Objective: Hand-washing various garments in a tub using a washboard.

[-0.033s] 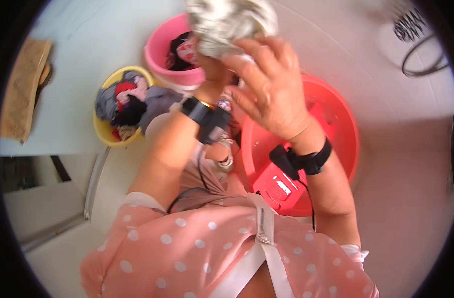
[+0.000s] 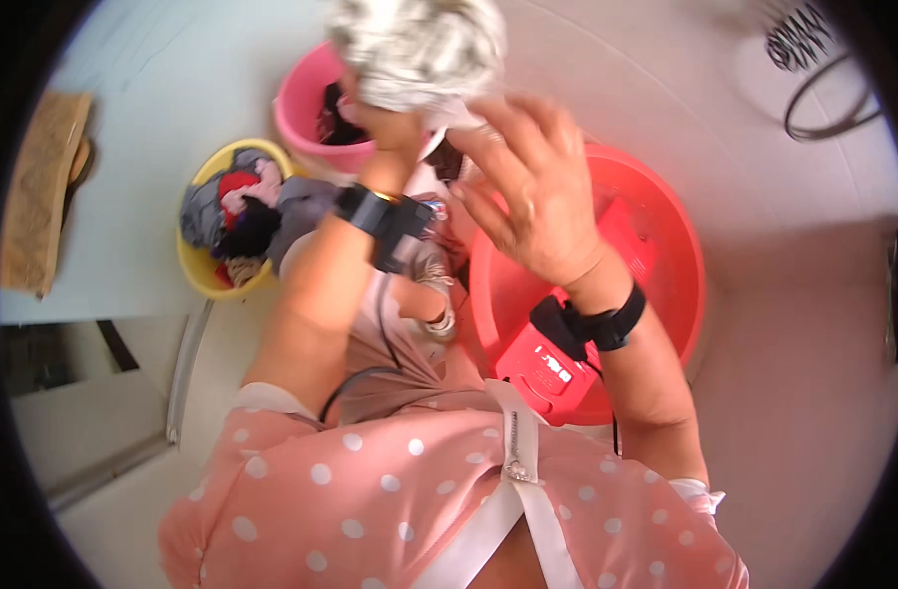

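Note:
A bunched white-and-grey cloth (image 2: 420,49) is raised at the top of the view. My left hand (image 2: 395,137) is closed on its underside, and the cloth hides some of the fingers. To the right and slightly lower, my right hand (image 2: 532,187) has its fingers curved and spread, with nothing visible between them. Its fingertips come near the cloth's lower right edge. Below my right hand stands a large red basin (image 2: 655,236), with a red washboard (image 2: 547,368) leaning inside it.
Left of my left arm, a yellow basin (image 2: 189,260) is heaped with clothes (image 2: 248,221). Behind it stands a pink bucket (image 2: 297,108) with dark fabric (image 2: 336,118) inside. A brown board (image 2: 47,196) lies far left. A dark coiled cable (image 2: 827,103) is at far right.
The cloth and my left hand have shifted left and slightly down in view. My right hand has moved a little left, its fingers still spread. The basins appear slightly shifted too.

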`<state>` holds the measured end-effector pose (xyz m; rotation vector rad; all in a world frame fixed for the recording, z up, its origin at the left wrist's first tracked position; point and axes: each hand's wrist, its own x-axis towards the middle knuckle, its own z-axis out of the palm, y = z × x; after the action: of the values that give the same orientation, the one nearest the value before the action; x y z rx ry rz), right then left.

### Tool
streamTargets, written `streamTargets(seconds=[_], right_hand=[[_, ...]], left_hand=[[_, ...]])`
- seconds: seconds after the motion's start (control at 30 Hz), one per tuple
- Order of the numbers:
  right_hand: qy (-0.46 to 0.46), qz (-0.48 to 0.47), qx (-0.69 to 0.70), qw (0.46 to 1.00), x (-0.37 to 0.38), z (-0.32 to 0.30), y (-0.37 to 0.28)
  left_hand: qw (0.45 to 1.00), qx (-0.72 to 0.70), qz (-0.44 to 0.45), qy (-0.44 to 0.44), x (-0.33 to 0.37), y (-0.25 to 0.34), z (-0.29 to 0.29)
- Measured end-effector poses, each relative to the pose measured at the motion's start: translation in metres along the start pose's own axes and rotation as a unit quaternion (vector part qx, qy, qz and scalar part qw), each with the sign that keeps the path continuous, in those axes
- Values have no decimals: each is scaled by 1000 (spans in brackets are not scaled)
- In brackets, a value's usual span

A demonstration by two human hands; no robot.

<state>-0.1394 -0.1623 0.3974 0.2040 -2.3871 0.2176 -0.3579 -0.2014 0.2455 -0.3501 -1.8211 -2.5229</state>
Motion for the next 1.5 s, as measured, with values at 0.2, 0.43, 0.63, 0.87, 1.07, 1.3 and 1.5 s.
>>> streamTargets(seconds=[0.2, 0.43, 0.63, 0.87, 1.07, 1.3, 1.5], right_hand=[[-156, 425, -43, 891, -275, 23, 37], [-91, 864, -51, 492, -490, 22, 9], [-181, 749, -132, 623, -465, 27, 38], [-131, 717, -108, 676, -455, 44, 148], [-96, 707, -116, 692, -465, 80, 257], [-131, 674, -173, 707, -471, 122, 344], [-171, 607, -169, 757, -476, 141, 365]], left_hand=[[994, -28, -68, 85, 79, -15, -42], [982, 40, -166, -86, 5, 1, 35], [946, 64, -203, -245, -39, 23, 102], [920, 58, -246, -299, -61, 2, 132], [906, 31, -289, -309, -55, -12, 130], [904, 45, -295, -306, -47, -15, 126], [903, 82, -309, -286, -46, -24, 126]])
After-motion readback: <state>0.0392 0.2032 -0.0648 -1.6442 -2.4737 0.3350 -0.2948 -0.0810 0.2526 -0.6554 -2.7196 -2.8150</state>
